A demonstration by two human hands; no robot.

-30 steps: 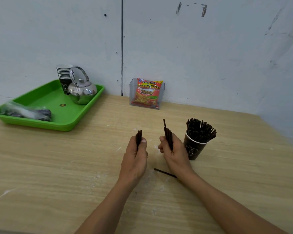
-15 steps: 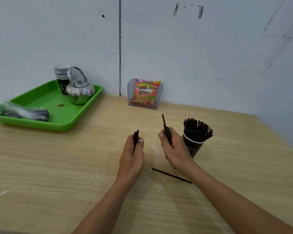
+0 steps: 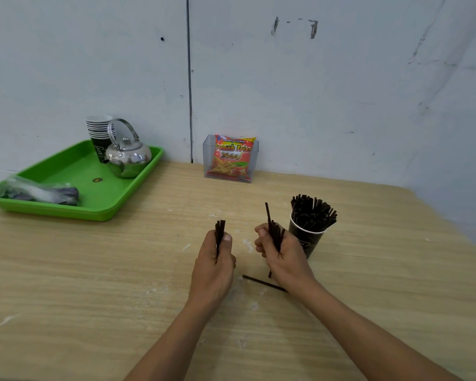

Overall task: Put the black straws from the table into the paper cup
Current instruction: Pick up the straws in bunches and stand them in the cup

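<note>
Each hand grips an upright bundle of straws: left hand (image 3: 213,264), right hand (image 3: 282,255); even the ends, then drop them straight into the crowded paper cup (image 3: 306,242) just right

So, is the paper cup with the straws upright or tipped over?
Upright: the paper cup stands on its base, with black straws sticking up out of its open top.
</note>
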